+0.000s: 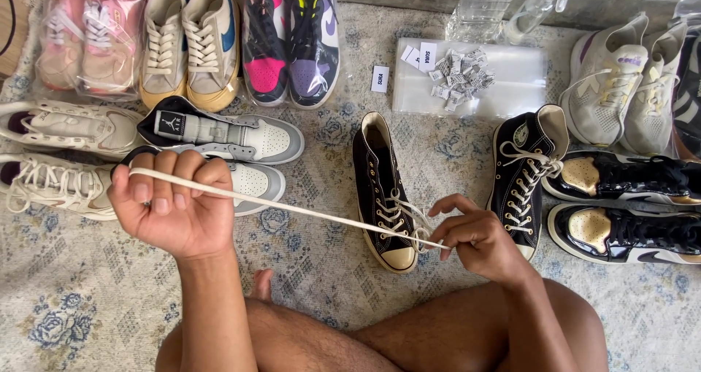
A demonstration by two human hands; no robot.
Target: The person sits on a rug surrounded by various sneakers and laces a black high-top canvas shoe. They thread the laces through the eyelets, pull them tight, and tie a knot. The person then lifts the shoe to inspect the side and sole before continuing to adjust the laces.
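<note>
- While my left hand [175, 211] clenches the cream shoelace [292, 210] pulled taut, my right hand [478, 240] pinches its other end at the black high-top sneaker [380, 197] on the patterned rug [87, 299].
- Lacing is midway, I judge; next I need steady tension and a threaded eyelet.

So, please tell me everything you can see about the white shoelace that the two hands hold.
The white shoelace is flat, cream-white, and looks like woven cotton. It is pulled taut in a straight slanted line. The left hand grips one end in a fist, and the right hand pinches it near the toe of the black high-top sneaker, where it runs through the lower eyelets. The upper eyelets are unlaced.
</note>
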